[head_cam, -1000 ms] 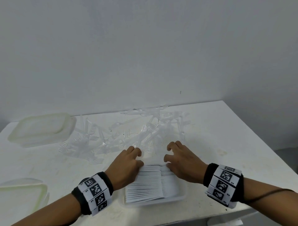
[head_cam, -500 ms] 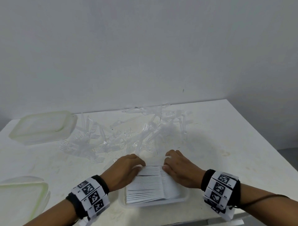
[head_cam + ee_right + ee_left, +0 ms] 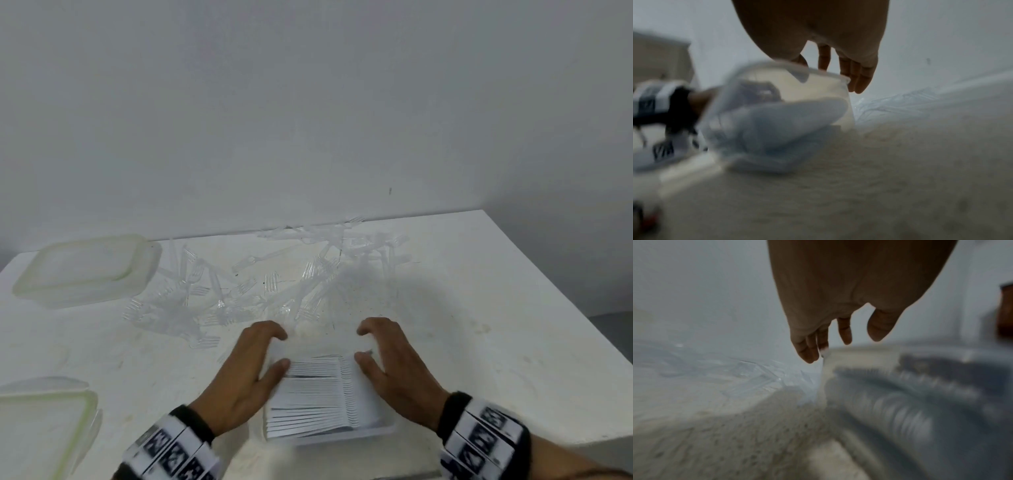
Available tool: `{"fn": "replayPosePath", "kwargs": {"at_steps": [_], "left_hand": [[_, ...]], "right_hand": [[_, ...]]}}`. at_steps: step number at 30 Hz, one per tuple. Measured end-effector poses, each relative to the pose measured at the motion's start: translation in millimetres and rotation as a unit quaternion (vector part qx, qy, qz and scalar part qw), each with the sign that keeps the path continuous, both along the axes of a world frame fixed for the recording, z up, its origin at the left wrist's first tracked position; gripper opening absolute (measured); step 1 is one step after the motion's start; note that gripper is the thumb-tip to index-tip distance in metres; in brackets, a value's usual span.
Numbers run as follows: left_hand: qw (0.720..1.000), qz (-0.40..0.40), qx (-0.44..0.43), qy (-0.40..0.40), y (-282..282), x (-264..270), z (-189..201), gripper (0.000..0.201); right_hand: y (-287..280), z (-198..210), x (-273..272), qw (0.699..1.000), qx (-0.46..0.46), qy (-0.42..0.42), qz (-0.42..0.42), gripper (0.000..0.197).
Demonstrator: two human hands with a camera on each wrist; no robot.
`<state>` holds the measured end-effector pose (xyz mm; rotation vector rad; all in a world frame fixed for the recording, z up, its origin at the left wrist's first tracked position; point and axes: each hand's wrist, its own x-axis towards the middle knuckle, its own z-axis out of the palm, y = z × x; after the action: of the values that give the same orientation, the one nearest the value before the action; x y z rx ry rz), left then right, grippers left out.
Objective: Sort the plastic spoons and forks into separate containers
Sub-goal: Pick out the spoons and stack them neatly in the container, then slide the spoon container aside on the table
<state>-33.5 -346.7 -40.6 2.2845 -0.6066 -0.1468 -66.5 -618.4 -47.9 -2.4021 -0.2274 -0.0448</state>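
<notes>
Flanking the clear rectangular plastic container near the front edge of the white counter, your left hand and right hand each curl fingers and thumb round its side walls. Inside it lies a neat stack of white plastic spoons. Just beyond, a loose heap of clear plastic forks sprawls across the counter. At far left rests a lidded translucent container, and a translucent green-rimmed lid lies at near left.
</notes>
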Motion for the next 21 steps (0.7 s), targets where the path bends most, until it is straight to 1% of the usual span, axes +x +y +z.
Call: {"fn": "replayPosePath", "kwargs": {"at_steps": [1, 3, 5, 7, 8, 9, 11, 12, 13, 14, 16, 18, 21], "left_hand": [[0.998, 0.053, -0.037, 0.024, 6, -7, 6, 0.033], [0.982, 0.136, -0.101, 0.087, 16, -20, 12, 0.043], [0.959, 0.184, -0.143, 0.160, 16, -33, 13, 0.049], [0.928, 0.220, -0.186, 0.237, 5, -47, 12, 0.050], [0.912, 0.233, -0.202, 0.269, -2, -53, 12, 0.054], [0.904, 0.242, -0.211, 0.284, -8, -58, 11, 0.066], [0.901, 0.242, -0.217, 0.286, -14, -63, 5, 0.106], [0.900, 0.242, -0.218, 0.291, -14, -63, 2, 0.121], [0.896, 0.240, -0.222, 0.300, -13, -61, -2, 0.131], [0.890, 0.238, -0.234, 0.312, -11, -60, -4, 0.136], [0.878, 0.227, -0.261, 0.330, -10, -57, -6, 0.139], [0.870, 0.220, -0.280, 0.342, -10, -55, -6, 0.142], [0.871, 0.210, -0.284, 0.340, -16, -55, -3, 0.144]], "right_hand": [[-3, 1, -7, 0.998, 0.046, 0.012, -0.042, 0.029], [-10, 0, -22, 0.984, 0.125, 0.070, -0.107, 0.043], [-12, -4, -37, 0.970, 0.160, 0.135, -0.126, 0.054], [-8, -8, -49, 0.957, 0.180, 0.187, -0.133, 0.062], [-4, -10, -53, 0.951, 0.187, 0.206, -0.137, 0.067], [-2, -13, -55, 0.947, 0.190, 0.215, -0.143, 0.074], [1, -17, -58, 0.944, 0.196, 0.216, -0.156, 0.083], [1, -16, -58, 0.943, 0.198, 0.217, -0.157, 0.087], [2, -14, -58, 0.943, 0.197, 0.224, -0.149, 0.090], [2, -12, -59, 0.943, 0.193, 0.236, -0.137, 0.093], [0, -8, -62, 0.944, 0.175, 0.253, -0.119, 0.091], [-3, -6, -65, 0.943, 0.176, 0.262, -0.106, 0.094], [-8, -1, -68, 0.940, 0.188, 0.263, -0.113, 0.095]]}}
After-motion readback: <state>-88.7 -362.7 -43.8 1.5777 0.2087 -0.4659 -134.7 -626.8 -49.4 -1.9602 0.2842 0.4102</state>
